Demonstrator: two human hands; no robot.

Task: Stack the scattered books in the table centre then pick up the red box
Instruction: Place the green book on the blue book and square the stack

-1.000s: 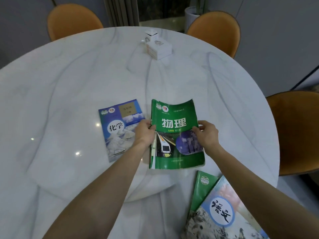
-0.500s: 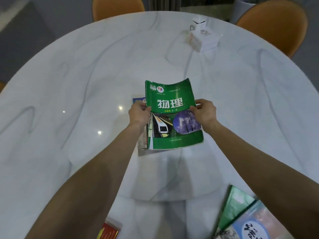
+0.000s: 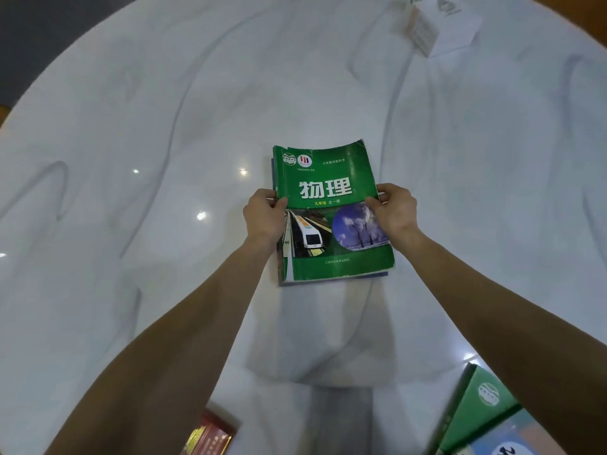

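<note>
Two hands set a green book onto another book at the middle of a round white table.

The marble-look table point(image 3: 138, 133) fills the view. The green book point(image 3: 331, 178), a soft, worn paperback with curling corners, lies between the hands on a blue-edged book point(image 3: 385, 274) whose rim just shows beneath. The left hand point(image 3: 264, 215) grips its left edge and the right hand point(image 3: 395, 211) its right edge, thumbs on the cover and fingers curled under. It looks light and floppy, best held by both long edges. Two more books point(image 3: 483, 412) lie near the right forearm, unstacked. The red box point(image 3: 210, 436), near the left forearm, looks small, stiff and glossy, perhaps slippery; grip it across its sides. A white box point(image 3: 440, 24) sits far beyond the fingers.
</note>
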